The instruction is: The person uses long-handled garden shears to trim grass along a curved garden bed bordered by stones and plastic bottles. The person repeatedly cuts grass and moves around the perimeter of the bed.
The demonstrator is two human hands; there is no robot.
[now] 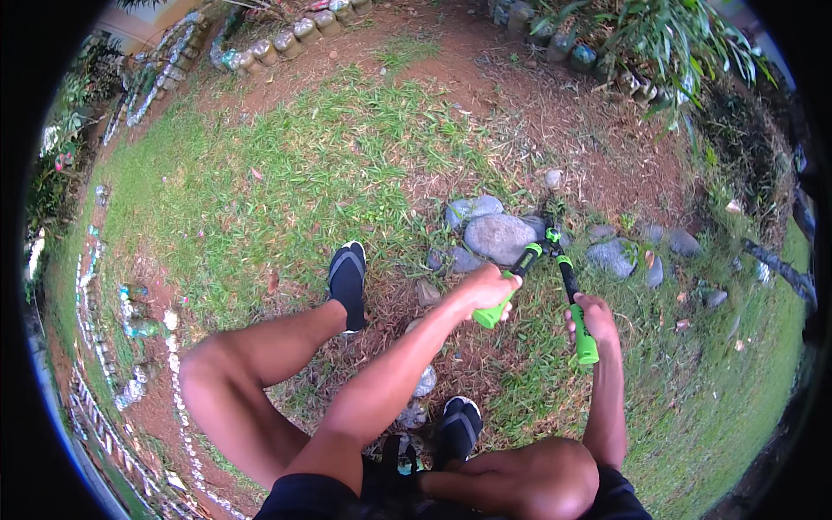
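A pair of hedge shears (554,242) with green and black handles points away from me, low over the grass. My left hand (489,290) grips the left green handle grip (492,316). Around the right green grip (586,348), my right hand (595,318) is closed. The two handles spread apart in a narrow V from the green pivot. Beyond the pivot the dark blades are hard to make out against stones and plants. A large rounded grey stone (499,236) lies just left of the pivot, beside a smaller grey stone (473,209).
More grey stones (611,257) lie right of the shears. Plastic bottles set in the soil (286,44) edge the beds at the back and left. A leafy bush (669,45) overhangs the back right. A dark branch (777,263) juts in at right. My shoes (347,286) rest on the ground.
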